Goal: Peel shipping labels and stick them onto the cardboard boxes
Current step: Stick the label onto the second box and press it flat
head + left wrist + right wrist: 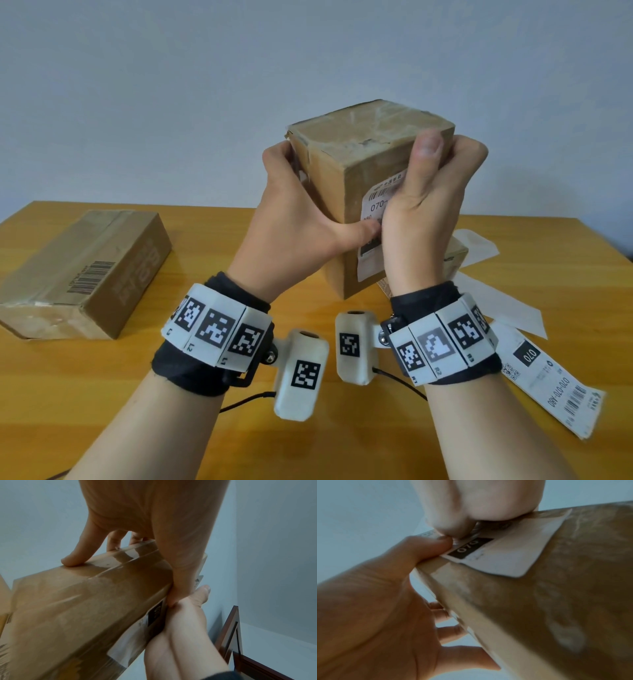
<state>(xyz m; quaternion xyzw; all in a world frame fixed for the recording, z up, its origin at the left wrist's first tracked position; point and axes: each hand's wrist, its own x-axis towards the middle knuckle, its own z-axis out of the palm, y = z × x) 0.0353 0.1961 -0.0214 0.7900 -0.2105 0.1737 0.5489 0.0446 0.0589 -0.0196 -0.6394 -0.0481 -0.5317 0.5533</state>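
Observation:
A taped brown cardboard box (pixel 359 161) is held up above the wooden table (pixel 342 428). My left hand (pixel 301 212) grips its left side, fingers curled round the far edge and thumb lying across the front corner. A white shipping label (pixel 375 202) printed "070" is stuck on the box's right face. My right hand (pixel 428 192) is curled into a fist, thumb up, pressing against that label. The right wrist view shows the label (pixel 513 555) flat on the box (pixel 556 601), with the left thumb touching it beside the right hand's knuckles (pixel 453 524). Most of the label is hidden behind the fist.
A long flat cardboard box (pixel 85 270) with a barcode lies at the table's left. Another box (pixel 457 255) sits behind the held one. A loose label (pixel 555 380) lies at the right edge, with white backing sheets (pixel 507 305) nearby.

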